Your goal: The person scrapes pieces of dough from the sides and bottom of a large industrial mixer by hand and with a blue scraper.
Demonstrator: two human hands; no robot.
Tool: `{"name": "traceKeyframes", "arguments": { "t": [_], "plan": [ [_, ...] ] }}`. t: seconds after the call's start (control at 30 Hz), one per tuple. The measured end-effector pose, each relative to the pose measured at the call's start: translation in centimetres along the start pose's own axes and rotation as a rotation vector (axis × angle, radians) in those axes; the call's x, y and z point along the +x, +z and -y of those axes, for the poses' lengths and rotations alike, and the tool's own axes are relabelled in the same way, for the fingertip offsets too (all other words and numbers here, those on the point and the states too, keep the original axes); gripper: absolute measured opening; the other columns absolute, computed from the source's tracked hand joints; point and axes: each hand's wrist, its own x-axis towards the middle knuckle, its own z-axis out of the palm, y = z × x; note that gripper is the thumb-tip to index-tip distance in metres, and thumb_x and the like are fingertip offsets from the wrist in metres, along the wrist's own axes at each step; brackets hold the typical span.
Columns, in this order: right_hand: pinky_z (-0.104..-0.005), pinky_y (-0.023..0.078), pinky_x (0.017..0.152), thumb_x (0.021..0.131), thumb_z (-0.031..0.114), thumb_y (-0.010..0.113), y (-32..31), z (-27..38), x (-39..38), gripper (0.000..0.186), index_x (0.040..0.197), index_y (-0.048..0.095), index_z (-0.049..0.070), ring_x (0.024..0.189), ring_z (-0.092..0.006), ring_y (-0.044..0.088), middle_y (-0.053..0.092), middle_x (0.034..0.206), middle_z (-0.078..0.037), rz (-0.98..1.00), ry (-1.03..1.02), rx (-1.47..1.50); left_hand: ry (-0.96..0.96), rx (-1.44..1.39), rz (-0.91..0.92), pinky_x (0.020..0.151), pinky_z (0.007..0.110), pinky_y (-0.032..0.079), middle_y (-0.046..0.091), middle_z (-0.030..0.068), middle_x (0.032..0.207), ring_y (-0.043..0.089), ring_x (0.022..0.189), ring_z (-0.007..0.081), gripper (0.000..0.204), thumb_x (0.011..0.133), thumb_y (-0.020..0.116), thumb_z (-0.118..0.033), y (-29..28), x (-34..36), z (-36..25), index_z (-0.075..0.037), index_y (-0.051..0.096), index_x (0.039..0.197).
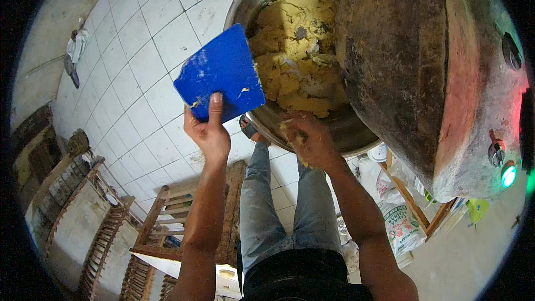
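My left hand (207, 134) grips a flat blue plastic dough scraper (223, 75) by its lower edge, thumb on top. The scraper is held up beside the left rim of a large round metal mixing bowl (241, 14), with yellow crumbs stuck to it. Inside the bowl lies lumpy yellow dough (301, 39), with a few paler patches. My right hand (309, 139) is at the bowl's near rim, its fingers curled around bits of yellow dough that also smear the skin. Part of the bowl is hidden by the mixer head (395, 50).
The worn mixer body carries knobs (496, 151) and a lit green button (508, 176) at the right. A slatted wooden piece of furniture (167, 212) stands to my left. Printed plastic bags (398, 223) sit below the mixer. White tiles (150, 72) cover the floor.
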Motion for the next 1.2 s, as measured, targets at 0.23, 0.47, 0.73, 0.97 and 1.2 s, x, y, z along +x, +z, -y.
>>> {"name": "traceKeyframes", "arguments": {
  "t": [0.23,0.47,0.73,0.97,1.2],
  "plan": [
    [-0.0413,0.053,0.082,0.088,0.016,0.069,-0.3,-5.9,6.4,0.019,0.1,0.066,0.001,0.093,-0.0318,0.066,0.065,0.101,-0.019,-0.355,0.018,-0.415,-0.028,-0.16,-0.123,0.085,0.032,0.05,0.065,0.0057,0.104,0.061,0.091,0.0148,0.026,0.092,0.07,-0.011,-0.6,-0.6,-1.0,-0.004,0.057,0.114],
    [-0.0444,0.053,0.084,0.081,0.019,0.074,2.1,-11.3,12.6,0.027,0.093,0.068,-0.004,0.091,-0.0358,0.065,0.065,0.091,-0.022,0.078,0.154,-0.486,-0.056,-0.209,-0.195,0.086,0.034,0.051,0.065,0.0072,0.106,0.062,0.093,0.017,0.03,0.092,0.07,-0.013,-2.4,-0.8,-0.2,-0.003,0.055,0.117],
    [-0.0489,0.048,0.098,0.087,0.032,0.068,4.6,-12.0,17.6,0.047,0.118,0.063,-0.003,0.122,-0.0416,0.054,0.061,0.121,-0.028,-0.201,-0.235,-0.519,-0.159,-0.205,-0.34,0.086,0.035,0.051,0.064,0.0079,0.108,0.06,0.095,0.0168,0.033,0.092,0.07,-0.012,-8.0,-1.0,1.2,-0.002,0.055,0.119],
    [-0.0614,0.029,0.112,0.096,0.039,0.052,11.2,-13.9,20.7,0.067,0.154,0.028,0.017,0.144,-0.045,0.026,0.028,0.157,-0.019,0.091,-0.332,-0.911,-0.27,-0.116,-0.397,0.086,0.035,0.051,0.063,0.0087,0.109,0.06,0.095,0.0177,0.034,0.093,0.07,-0.015,-11.9,-1.8,3.9,-0.002,0.054,0.12],
    [-0.056,0.033,0.112,0.095,0.029,0.051,7.7,-13.0,19.7,0.05,0.14,0.048,0.008,0.132,-0.0445,0.042,0.036,0.151,-0.025,0.152,-0.261,-0.938,-0.299,-0.164,-0.372,0.088,0.038,0.052,0.062,0.0099,0.114,0.06,0.098,0.02,0.039,0.092,0.072,-0.018,-15.8,-1.5,1.8,-0.002,0.053,0.121]
  ]
}}
